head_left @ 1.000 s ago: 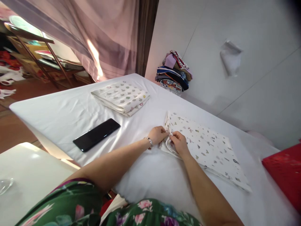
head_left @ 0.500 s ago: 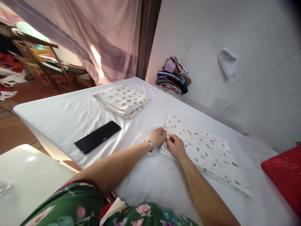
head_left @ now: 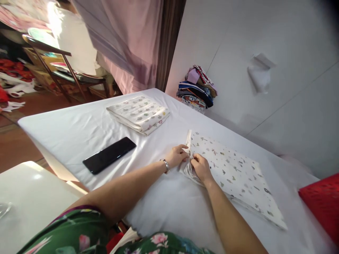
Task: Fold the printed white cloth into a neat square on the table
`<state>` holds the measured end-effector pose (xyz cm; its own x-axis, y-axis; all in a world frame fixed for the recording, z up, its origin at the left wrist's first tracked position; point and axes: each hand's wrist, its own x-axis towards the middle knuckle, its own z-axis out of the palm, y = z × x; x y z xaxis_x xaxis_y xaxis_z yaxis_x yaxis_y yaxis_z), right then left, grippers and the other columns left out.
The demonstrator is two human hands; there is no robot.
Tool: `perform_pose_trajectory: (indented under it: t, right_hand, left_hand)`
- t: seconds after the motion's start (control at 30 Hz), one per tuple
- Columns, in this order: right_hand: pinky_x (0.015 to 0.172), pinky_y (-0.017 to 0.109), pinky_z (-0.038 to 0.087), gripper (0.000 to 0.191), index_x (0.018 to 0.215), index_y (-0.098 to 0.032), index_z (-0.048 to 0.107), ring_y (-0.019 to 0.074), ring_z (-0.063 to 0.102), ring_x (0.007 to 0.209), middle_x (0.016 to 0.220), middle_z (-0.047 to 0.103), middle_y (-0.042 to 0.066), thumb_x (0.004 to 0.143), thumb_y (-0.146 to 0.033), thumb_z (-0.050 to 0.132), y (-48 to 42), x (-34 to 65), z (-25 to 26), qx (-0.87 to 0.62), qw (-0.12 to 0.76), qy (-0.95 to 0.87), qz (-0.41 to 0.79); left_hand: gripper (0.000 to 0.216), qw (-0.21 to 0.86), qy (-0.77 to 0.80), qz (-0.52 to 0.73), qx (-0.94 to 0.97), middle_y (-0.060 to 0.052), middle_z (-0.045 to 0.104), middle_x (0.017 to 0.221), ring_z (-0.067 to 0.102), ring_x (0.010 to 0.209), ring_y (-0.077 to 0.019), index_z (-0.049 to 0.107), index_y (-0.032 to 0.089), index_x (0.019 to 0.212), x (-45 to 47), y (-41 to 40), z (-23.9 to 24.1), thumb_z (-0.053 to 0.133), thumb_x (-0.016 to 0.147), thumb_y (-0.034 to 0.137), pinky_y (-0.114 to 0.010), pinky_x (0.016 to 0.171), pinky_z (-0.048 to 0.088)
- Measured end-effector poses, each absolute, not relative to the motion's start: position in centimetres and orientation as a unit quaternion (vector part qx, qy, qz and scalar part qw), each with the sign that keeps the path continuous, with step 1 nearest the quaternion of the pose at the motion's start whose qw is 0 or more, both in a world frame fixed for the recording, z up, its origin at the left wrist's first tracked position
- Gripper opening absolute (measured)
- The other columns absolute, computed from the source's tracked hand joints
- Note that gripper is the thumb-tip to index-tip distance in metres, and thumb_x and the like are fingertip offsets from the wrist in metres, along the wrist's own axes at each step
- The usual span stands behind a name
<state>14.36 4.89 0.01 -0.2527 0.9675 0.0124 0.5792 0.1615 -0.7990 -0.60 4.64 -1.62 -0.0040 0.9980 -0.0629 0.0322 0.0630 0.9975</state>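
Note:
A folded white printed cloth [head_left: 235,169] with small grey and brown figures lies flat on the white-covered table [head_left: 156,197]. My left hand [head_left: 176,156], with a silver bracelet at the wrist, is at the cloth's left end, fingers bent against its layered edges. Just to the right, my right hand [head_left: 201,167] pinches the same end between thumb and fingers. Several fabric layers show as a bunched, slightly fanned edge between the two hands. The left fingertips are partly hidden, so their exact hold is unclear.
Another folded printed cloth [head_left: 139,113] lies farther back, with a black phone [head_left: 109,155] nearer me. A clothes pile [head_left: 197,88] stands by the wall. A red basket [head_left: 321,206] is at right, a white stool [head_left: 34,197] at left. A person [head_left: 76,38] sits behind the curtain [head_left: 124,38].
The layers at the cloth's left end have spread and show more clearly between my hands. The view has shifted slightly, and a seated person now shows beside the curtain.

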Motion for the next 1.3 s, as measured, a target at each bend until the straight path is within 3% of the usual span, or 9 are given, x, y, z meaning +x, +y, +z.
perform_pose_trajectory:
  t: [0.13, 0.33, 0.57, 0.77, 0.93, 1.3]
  right_hand:
    - [0.046, 0.021, 0.028, 0.013, 0.066, -0.018, 0.048, 0.0089, 0.036, 0.049, 0.053, 0.041, -0.006, 0.068, -0.031, 0.052, 5.1, 15.2, -0.1, -0.509, 0.350, -0.604, 0.504]
    - [0.044, 0.020, 0.027, 0.016, 0.067, -0.017, 0.049, 0.0080, 0.036, 0.046, 0.051, 0.041, -0.006, 0.065, -0.031, 0.056, 5.1, 15.7, 0.1, -0.489, 0.403, -0.503, 0.588]
    - [0.044, 0.020, 0.026, 0.016, 0.067, -0.018, 0.048, 0.0078, 0.036, 0.046, 0.050, 0.040, -0.006, 0.065, -0.029, 0.058, 5.1, 15.9, -0.1, -0.467, 0.413, -0.486, 0.613]
    - [0.047, 0.020, 0.030, 0.015, 0.070, -0.018, 0.046, 0.0079, 0.038, 0.047, 0.053, 0.043, -0.006, 0.066, -0.029, 0.056, 5.3, 16.3, -0.2, -0.440, 0.427, -0.470, 0.635]
    - [0.046, 0.020, 0.031, 0.016, 0.072, -0.018, 0.046, 0.0081, 0.038, 0.047, 0.055, 0.044, -0.005, 0.066, -0.030, 0.055, 5.6, 16.5, -0.7, -0.454, 0.417, -0.478, 0.626]
    - [0.054, 0.020, 0.033, 0.014, 0.071, -0.017, 0.049, 0.0092, 0.041, 0.058, 0.061, 0.044, -0.004, 0.072, -0.030, 0.055, 5.1, 15.7, -0.2, -0.470, 0.348, -0.585, 0.562]
  left_hand:
    - [0.025, 0.485, 0.567, 0.455, 0.485, 0.001, 0.061, 0.065, 0.055, 0.053, -0.0065, 0.056, 0.015, 0.098, -0.9, 4.7, -1.2, 0.053, 0.073, 0.016, -0.016, 0.047, 0.038]
    - [0.019, 0.451, 0.629, 0.350, 0.528, 0.003, 0.060, 0.058, 0.056, 0.050, -0.0074, 0.061, 0.016, 0.091, -1.3, 6.4, -0.2, 0.055, 0.073, 0.020, -0.016, 0.046, 0.039]
    - [0.021, 0.349, 0.690, 0.281, 0.568, -0.002, 0.068, 0.084, 0.062, 0.068, -0.0124, 0.063, 0.021, 0.091, -1.1, 11.6, 0.5, 0.056, 0.071, 0.026, -0.021, 0.061, 0.046]
    - [0.032, 0.259, 0.727, 0.236, 0.590, -0.012, 0.061, 0.109, 0.059, 0.097, -0.0235, 0.059, 0.017, 0.104, 0.6, 14.4, 0.2, 0.049, 0.076, 0.031, -0.031, 0.080, 0.046]
    - [0.031, 0.213, 0.731, 0.209, 0.613, -0.016, 0.058, 0.109, 0.059, 0.097, -0.0260, 0.058, 0.014, 0.104, 1.2, 15.7, 0.2, 0.050, 0.076, 0.024, -0.034, 0.081, 0.045]
    - [0.036, 0.164, 0.732, 0.213, 0.626, -0.013, 0.056, 0.106, 0.059, 0.094, -0.0177, 0.058, 0.016, 0.104, 1.1, 18.7, -0.8, 0.027, 0.086, 0.011, -0.029, 0.079, 0.044]
